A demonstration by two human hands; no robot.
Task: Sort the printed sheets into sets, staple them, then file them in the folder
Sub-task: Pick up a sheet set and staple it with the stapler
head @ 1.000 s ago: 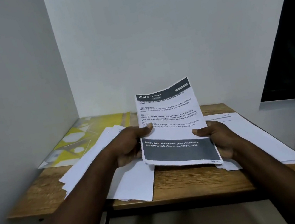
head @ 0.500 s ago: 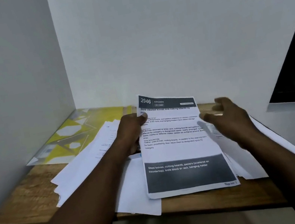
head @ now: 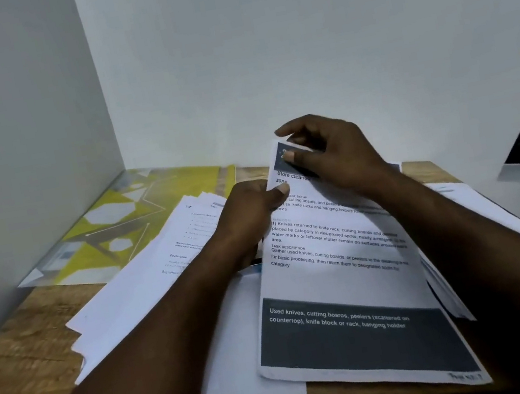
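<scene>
Head view: wooden worktop (head: 21, 370), yellow folder (head: 150, 212) at its far left corner, loose sheets (head: 149, 285) fanned along the left. The top printed sheet (head: 347, 285) reaches the front edge. It's light, floppy and crease-prone, I'd judge. Left hand (head: 248, 216) pinches its left margin, right hand (head: 334, 156) pinches the top corner — edges look the safest hold.

The right hand (head: 331, 156) is covering most of the printed sheet's (head: 341, 272) dark header, and its lines are blurring toward their right ends. The left hand's (head: 248, 219) fingers are lying hidden behind that sheet. Print on the fanned sheets (head: 149, 285) by the tabletop's (head: 20, 360) left edge is showing too small to read.
</scene>
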